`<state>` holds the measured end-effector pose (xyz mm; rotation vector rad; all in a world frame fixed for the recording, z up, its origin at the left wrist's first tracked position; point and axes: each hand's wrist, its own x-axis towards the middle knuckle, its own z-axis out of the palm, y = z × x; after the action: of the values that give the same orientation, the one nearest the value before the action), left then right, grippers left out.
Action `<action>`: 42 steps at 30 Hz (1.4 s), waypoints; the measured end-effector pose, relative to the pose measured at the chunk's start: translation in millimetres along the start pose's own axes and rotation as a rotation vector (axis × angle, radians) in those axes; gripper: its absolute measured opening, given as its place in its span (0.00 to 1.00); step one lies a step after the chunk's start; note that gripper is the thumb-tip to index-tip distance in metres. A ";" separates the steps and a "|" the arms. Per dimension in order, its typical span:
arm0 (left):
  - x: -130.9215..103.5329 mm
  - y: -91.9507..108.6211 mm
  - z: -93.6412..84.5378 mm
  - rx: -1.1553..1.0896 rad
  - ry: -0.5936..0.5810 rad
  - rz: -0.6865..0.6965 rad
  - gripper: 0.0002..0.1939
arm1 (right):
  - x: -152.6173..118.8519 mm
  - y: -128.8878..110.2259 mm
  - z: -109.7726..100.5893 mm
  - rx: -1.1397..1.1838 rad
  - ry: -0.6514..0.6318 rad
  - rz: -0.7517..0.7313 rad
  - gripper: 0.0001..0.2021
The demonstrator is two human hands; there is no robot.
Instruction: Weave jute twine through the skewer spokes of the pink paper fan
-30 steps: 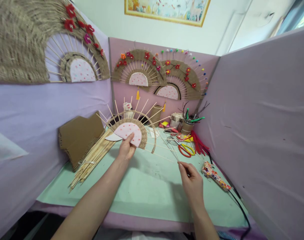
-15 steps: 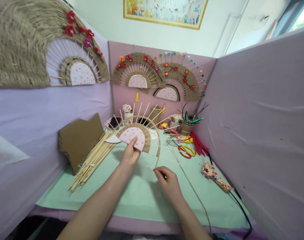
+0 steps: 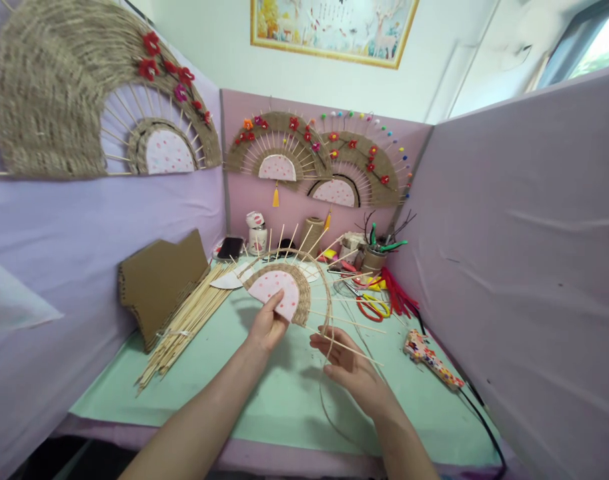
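My left hand (image 3: 268, 325) grips a half-round fan frame (image 3: 277, 291) by its flat lower edge, thumb on the pink dotted centre. Thin sticks (image 3: 351, 315) radiate from the frame, and a band of woven twine (image 3: 304, 293) borders the centre. Farther out, an arc of twine (image 3: 329, 287) runs across the sticks. My right hand (image 3: 349, 367) is under the lowest sticks at the fan's right end, fingers apart, with the twine passing by them. A loose length of twine (image 3: 325, 403) hangs down to the table from there.
Bundled sticks (image 3: 184, 327) and brown cardboard (image 3: 161, 277) lie left. Scissors (image 3: 374, 307), red stems (image 3: 398, 293) and a patterned glue gun (image 3: 431, 360) with a cord lie right. A twine spool (image 3: 311, 235), jar (image 3: 257, 237) and tool can (image 3: 374, 259) stand behind. Finished fans (image 3: 284, 130) hang on the partitions.
My right hand has gone from pinching the twine's end to spreading its fingers beneath the fan's right sticks. The fan has shifted slightly right and down and tilted. The loose twine now loops lower.
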<state>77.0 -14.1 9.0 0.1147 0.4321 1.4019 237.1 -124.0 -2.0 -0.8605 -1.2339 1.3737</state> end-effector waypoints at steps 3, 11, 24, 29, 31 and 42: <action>-1.1 0.9 1.1 -0.005 0.001 0.013 0.15 | -0.4 4.9 5.6 0.162 0.024 0.006 0.26; 0.3 1.9 0.5 -0.005 0.025 0.046 0.14 | -2.5 4.0 8.7 0.437 0.103 0.082 0.25; 4.8 -2.7 -4.8 0.007 0.065 0.078 0.18 | 11.0 24.5 22.3 0.283 0.405 0.027 0.16; 0.3 -6.2 -2.3 -0.005 0.077 0.085 0.17 | 15.6 33.5 26.9 0.226 0.480 -0.033 0.17; -6.0 -9.9 -1.6 0.007 0.028 0.042 0.15 | 16.9 32.8 26.1 0.236 0.492 -0.040 0.17; -43.3 -27.6 -4.4 0.319 -0.385 -0.386 0.16 | 9.8 23.4 18.0 0.250 0.496 -0.089 0.12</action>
<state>96.6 -61.7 5.6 0.5246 0.3307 0.8958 212.6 -116.4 -19.7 -0.8878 -0.6951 1.1232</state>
